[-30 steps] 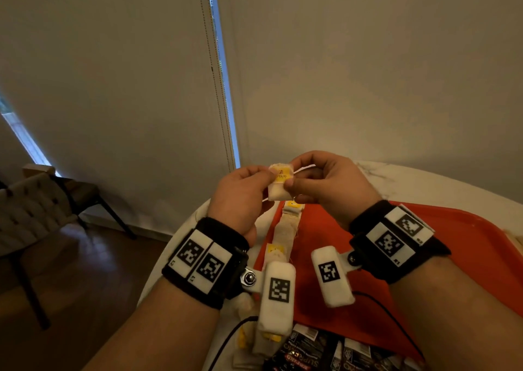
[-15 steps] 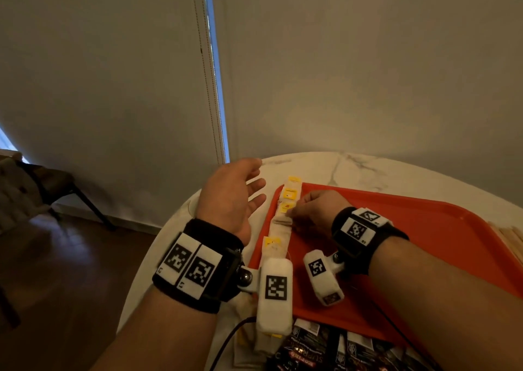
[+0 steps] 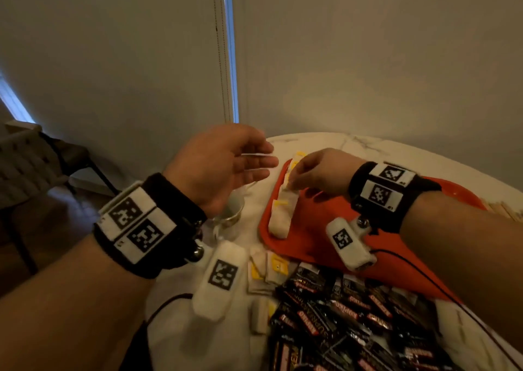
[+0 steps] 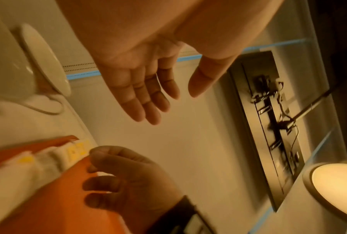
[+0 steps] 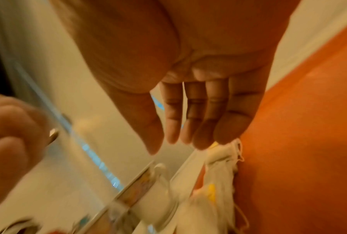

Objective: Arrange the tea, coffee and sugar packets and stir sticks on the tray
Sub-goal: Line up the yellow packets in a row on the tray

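A row of white tea bags [image 3: 280, 217] with yellow tags lies along the left edge of the orange tray [image 3: 308, 229]. My right hand [image 3: 291, 183] reaches down to the far part of the row, fingers nearly straight, fingertips [image 5: 200, 142] touching a tea bag [image 5: 218, 174]; nothing is pinched. My left hand [image 3: 263, 158] hovers left of the tray, palm open and empty [image 4: 174, 104]. A few loose tea bags [image 3: 268, 268] and several dark coffee packets [image 3: 339, 314] lie on the table near me. Wooden stir sticks [image 3: 503, 209] show at the right edge.
A glass cup [image 3: 230, 212] stands on the white marble table [image 3: 325, 144] under my left hand, close to the tray's left rim. The table's round edge drops off to the left, toward a chair [image 3: 34, 161] and the floor. The wall is just behind the table.
A second ago both hands held a tea bag up between them. The right hand has since brought it down to the row on the tray and let go; the left hand opened and moved aside.
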Action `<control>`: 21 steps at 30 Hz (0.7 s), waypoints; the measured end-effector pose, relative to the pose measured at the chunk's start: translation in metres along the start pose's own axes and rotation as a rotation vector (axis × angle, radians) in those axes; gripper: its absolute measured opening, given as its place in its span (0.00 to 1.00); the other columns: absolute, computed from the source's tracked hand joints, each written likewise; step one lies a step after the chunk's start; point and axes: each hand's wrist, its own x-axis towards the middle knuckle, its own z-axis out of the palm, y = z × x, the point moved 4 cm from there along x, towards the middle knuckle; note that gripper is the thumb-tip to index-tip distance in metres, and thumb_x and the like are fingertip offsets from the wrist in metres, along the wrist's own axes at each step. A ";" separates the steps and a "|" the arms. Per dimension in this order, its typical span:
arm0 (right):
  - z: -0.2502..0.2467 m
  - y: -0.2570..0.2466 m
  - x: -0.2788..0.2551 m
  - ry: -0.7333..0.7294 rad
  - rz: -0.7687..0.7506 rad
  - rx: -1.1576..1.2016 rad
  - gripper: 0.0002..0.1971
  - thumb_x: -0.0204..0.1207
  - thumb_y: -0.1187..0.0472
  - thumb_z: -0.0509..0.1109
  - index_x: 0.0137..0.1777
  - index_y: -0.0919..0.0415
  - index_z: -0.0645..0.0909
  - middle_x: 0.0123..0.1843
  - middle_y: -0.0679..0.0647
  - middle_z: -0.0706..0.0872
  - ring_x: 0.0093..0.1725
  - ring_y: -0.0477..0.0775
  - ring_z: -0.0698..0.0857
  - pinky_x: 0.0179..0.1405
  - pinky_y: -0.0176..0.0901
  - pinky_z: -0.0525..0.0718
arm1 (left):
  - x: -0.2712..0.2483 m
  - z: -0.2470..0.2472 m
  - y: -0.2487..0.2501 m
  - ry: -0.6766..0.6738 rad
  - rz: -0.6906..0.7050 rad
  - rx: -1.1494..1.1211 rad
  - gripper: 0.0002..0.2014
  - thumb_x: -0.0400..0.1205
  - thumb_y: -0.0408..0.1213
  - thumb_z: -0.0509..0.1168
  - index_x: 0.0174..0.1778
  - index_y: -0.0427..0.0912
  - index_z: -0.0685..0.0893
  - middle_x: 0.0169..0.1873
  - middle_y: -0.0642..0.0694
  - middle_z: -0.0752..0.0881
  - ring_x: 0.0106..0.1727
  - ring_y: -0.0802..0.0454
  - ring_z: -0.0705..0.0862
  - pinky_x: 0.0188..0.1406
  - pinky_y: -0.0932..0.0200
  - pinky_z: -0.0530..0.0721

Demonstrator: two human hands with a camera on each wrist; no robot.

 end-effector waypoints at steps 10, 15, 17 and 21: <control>0.078 -0.048 -0.103 -0.440 -0.294 -0.876 0.34 0.69 0.36 0.81 0.76 0.38 0.77 0.66 0.39 0.85 0.61 0.46 0.83 0.60 0.44 0.85 | -0.091 -0.054 -0.047 -0.288 -0.201 0.923 0.05 0.79 0.34 0.77 0.50 0.42 0.90 0.45 0.42 0.94 0.43 0.51 0.93 0.44 0.57 0.92; 0.091 -0.047 -0.114 -0.397 -0.297 -1.052 0.41 0.68 0.37 0.82 0.79 0.42 0.70 0.67 0.46 0.83 0.60 0.48 0.81 0.60 0.48 0.86 | -0.109 -0.053 -0.076 -0.343 -0.182 1.325 0.18 0.69 0.46 0.83 0.50 0.56 0.84 0.45 0.55 0.90 0.40 0.60 0.88 0.41 0.64 0.86; 0.088 -0.042 -0.116 -0.365 -0.263 -1.046 0.40 0.67 0.40 0.84 0.75 0.43 0.69 0.62 0.48 0.83 0.57 0.51 0.83 0.58 0.51 0.88 | -0.110 -0.050 -0.080 -0.321 -0.178 1.360 0.27 0.65 0.50 0.85 0.56 0.57 0.80 0.50 0.56 0.87 0.43 0.59 0.86 0.42 0.61 0.85; 0.081 -0.031 -0.123 -0.411 -0.185 -1.036 0.33 0.66 0.42 0.85 0.68 0.45 0.74 0.58 0.46 0.84 0.55 0.49 0.83 0.55 0.46 0.88 | -0.108 -0.044 -0.084 -0.342 -0.185 1.402 0.49 0.63 0.54 0.87 0.77 0.59 0.68 0.68 0.54 0.78 0.58 0.54 0.83 0.57 0.53 0.88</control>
